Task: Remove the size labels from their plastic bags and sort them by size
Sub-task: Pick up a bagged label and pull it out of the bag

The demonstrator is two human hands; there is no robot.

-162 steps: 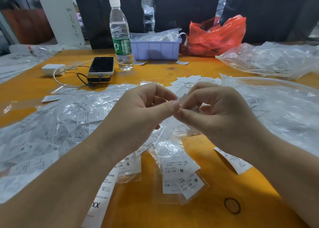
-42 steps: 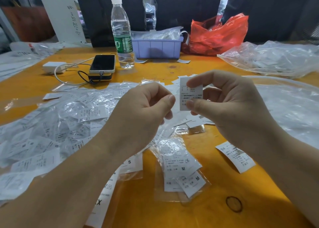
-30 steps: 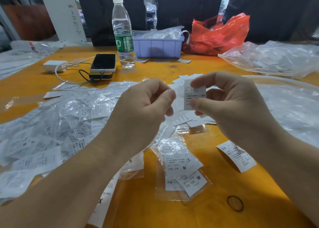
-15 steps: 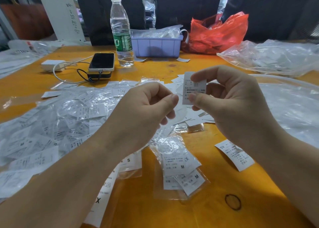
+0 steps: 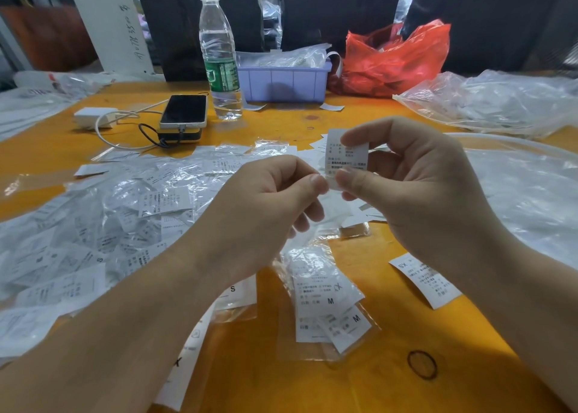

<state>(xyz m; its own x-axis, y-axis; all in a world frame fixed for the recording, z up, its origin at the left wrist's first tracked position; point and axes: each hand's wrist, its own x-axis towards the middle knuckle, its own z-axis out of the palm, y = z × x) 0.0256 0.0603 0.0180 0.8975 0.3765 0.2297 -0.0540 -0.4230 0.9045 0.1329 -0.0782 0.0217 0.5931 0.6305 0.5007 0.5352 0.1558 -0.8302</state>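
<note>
My right hand (image 5: 422, 187) pinches a white size label (image 5: 345, 154) upright between thumb and forefinger, above the table's middle. My left hand (image 5: 266, 199) has its fingers curled, and its thumb and forefinger pinch the label's lower left corner. A heap of bagged labels (image 5: 125, 218) covers the table's left side. Below my hands lies a clear bag with M labels (image 5: 328, 300), a bagged S label (image 5: 237, 290) to its left and a loose SX label (image 5: 425, 281) to its right. Loose labels (image 5: 316, 145) lie behind my hands.
At the back stand a water bottle (image 5: 220, 55), a phone (image 5: 184, 111) on a power bank with a white charger (image 5: 93, 116), a purple bin (image 5: 284, 82) and a red bag (image 5: 397, 59). Clear bags (image 5: 500, 99) fill the right. A rubber band (image 5: 422, 364) lies near the front.
The label came free of its bag and my right hand raised it upright. In the last half second my left thumb and forefinger closed in on its lower corner.
</note>
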